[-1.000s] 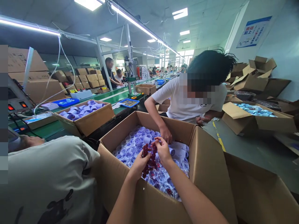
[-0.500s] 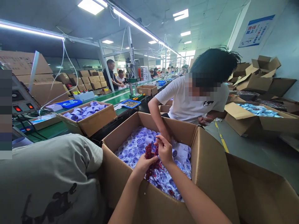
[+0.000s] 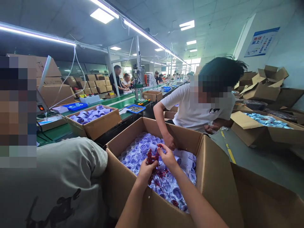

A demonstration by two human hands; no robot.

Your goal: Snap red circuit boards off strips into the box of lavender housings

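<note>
Over a large open cardboard box (image 3: 216, 177), my left hand (image 3: 146, 169) is closed round a bundle of dark red wired parts (image 3: 149, 158). Just to its right, my right hand (image 3: 167, 158) pinches more of the same red parts near their upper end. Thin red and black wires hang below both hands. Purple cylindrical parts (image 3: 133, 156) in clear plastic wrap fill the box under my hands. A small red piece (image 3: 175, 202) lies near the box's front edge.
A co-worker in a white shirt (image 3: 190, 110) reaches into the box's far side. Another person's grey sleeve (image 3: 71, 171) is close on the left. Beyond are a carton of purple parts (image 3: 102, 125) and a blue tray (image 3: 136, 109). Right, an open carton holds light blue parts (image 3: 268, 120).
The view has shifted slightly, so the scene sits lower and further right. My right hand's fingers have moved on the red parts. The co-worker's hand in the box shows more clearly.
</note>
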